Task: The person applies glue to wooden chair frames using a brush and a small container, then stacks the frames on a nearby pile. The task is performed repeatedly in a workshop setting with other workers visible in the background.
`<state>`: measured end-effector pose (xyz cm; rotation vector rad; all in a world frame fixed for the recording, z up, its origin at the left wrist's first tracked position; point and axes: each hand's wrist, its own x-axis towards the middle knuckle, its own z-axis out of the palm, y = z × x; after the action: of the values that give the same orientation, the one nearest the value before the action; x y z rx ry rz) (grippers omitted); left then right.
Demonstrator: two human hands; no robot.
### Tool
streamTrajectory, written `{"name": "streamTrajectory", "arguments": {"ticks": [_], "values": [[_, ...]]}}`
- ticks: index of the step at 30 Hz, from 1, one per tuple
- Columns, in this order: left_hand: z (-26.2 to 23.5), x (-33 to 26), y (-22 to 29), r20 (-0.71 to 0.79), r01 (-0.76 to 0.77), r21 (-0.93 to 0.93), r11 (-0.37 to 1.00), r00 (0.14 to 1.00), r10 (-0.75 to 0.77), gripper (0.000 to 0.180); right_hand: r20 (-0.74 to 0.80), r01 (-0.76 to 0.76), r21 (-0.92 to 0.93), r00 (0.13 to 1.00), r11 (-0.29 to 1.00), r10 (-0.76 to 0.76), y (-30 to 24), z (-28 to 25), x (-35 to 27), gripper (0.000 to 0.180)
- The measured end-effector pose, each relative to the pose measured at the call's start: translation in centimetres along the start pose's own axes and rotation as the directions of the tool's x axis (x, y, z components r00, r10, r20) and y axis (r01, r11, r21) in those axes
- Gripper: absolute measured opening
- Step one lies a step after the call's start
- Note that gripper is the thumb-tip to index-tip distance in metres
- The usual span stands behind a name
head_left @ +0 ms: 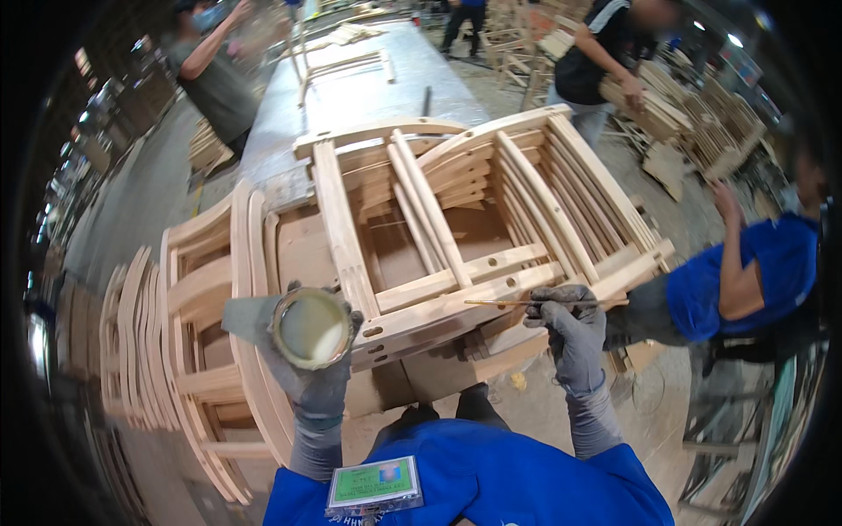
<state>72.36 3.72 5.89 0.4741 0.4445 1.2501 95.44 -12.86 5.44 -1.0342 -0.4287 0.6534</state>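
Note:
My gloved left hand (317,386) is wrapped round a round cup (279,331) of pale, milky liquid (314,329). A flat grey piece (247,317) juts out to the left of the cup; whether it joins the cup I cannot tell. In my gloved right hand (574,337) a thin stick (495,302) is pinched, lying nearly level with its tip to the left. That tip is over the near rail of a stack of curved wooden frames (421,302). Oval and round holes show along the near rails.
More wooden frames (206,381) stand at the left. Beyond the stack stretches a metal-topped table (421,66). A person in blue (737,280) is close on the right; another person (592,66) handles wood at the back right, and one (210,79) stands at the back left.

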Motion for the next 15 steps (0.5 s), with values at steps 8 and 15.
{"name": "streamTrajectory", "arguments": {"ticks": [8, 15], "values": [[2.8, 0.3, -3.4, 0.058, 0.064, -0.008, 0.998, 0.996, -0.064, 0.057, 0.476, 0.077, -0.061, 0.878, 0.995, -0.039, -4.5, 4.6, 6.6, 0.021], [4.1, 1.0, -3.8, 0.176, -0.001, 0.309, 0.951, 0.983, -0.056, 0.055, 0.777, 0.517, -0.124, 0.581, 0.847, -0.242, -3.4, 6.9, 8.5, 0.022]]}}
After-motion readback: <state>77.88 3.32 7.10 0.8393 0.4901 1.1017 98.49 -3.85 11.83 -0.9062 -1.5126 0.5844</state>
